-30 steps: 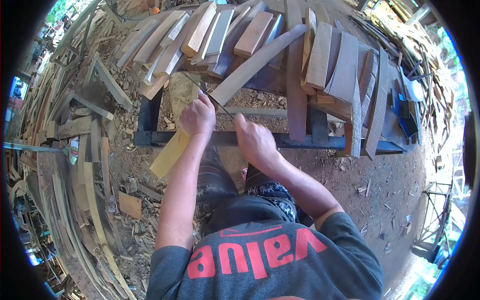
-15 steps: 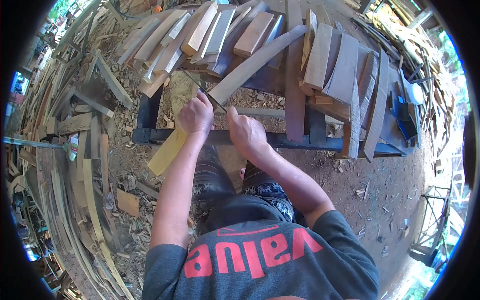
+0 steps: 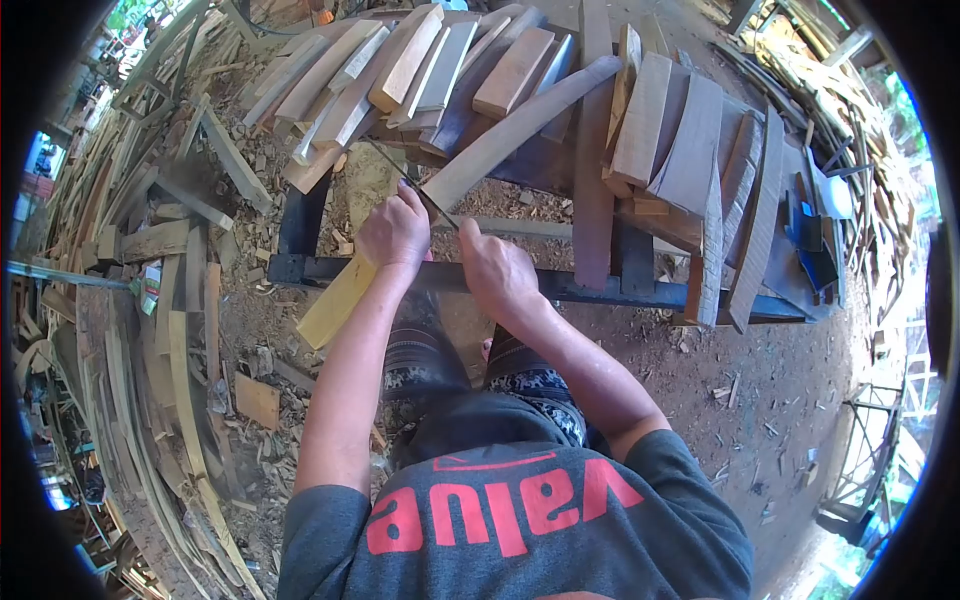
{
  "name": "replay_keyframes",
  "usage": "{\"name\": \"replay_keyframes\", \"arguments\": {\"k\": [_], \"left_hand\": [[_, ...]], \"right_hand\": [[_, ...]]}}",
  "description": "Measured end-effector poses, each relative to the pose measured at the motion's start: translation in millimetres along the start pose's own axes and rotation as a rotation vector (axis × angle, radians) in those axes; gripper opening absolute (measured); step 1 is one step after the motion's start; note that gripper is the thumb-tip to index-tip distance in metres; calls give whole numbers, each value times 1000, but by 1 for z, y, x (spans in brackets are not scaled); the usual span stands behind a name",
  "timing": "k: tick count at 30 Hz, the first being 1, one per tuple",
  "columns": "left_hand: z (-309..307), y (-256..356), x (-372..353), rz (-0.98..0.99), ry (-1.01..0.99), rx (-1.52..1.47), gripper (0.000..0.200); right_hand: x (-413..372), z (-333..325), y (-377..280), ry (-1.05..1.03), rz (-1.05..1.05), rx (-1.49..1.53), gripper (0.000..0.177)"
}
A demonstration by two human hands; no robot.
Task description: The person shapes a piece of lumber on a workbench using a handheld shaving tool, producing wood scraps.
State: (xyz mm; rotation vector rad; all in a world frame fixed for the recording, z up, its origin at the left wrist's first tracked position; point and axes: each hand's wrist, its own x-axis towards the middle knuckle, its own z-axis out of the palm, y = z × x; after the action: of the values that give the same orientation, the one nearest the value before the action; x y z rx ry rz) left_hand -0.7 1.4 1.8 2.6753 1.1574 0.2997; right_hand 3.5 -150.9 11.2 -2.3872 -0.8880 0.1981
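A long, thin, dark blade-like strip runs diagonally between my hands, past the near end of a slanting wooden board; its exact kind does not show. My left hand is closed against the strip, thumb up along it, with most fingers hidden underneath. At the strip's lower right end, my right hand is curled, thumb and finger pressed on it. Below my left hand, a pale yellow board slants down to the left. The slanting board rests across the dark bench frame and other pieces.
Cut wooden pieces lie side by side on the bench's far left, and more curved pieces on its right. Long offcuts pile up at the left. A dark metal piece sits at the right end. Chips litter the ground.
Both hands and the strip keep nearly the same place, with my right hand a touch lower. The whole view has shifted slightly, and the bench appears a little farther right.
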Motion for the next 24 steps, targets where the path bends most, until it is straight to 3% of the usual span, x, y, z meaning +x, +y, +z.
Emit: {"name": "replay_keyframes", "arguments": {"k": [7,13,18,21,24], "left_hand": [[-4,3,1,-10,0,-17,63],[-5,3,-2,4,-7,-38,63],[-2,1,1,0,-3,-31,63],[0,1,1,3,4,-36,63],[-1,0,3,8,10,-28,63]], "right_hand": [[-16,-11,0,-116,62,-63,13],[2,2,-3,-6,10,-62,12],[-24,-12,2,-118,87,-29,20],[-12,-9,-5,-79,45,1,20],[3,6,-2,-31,46,-25,13]]}}
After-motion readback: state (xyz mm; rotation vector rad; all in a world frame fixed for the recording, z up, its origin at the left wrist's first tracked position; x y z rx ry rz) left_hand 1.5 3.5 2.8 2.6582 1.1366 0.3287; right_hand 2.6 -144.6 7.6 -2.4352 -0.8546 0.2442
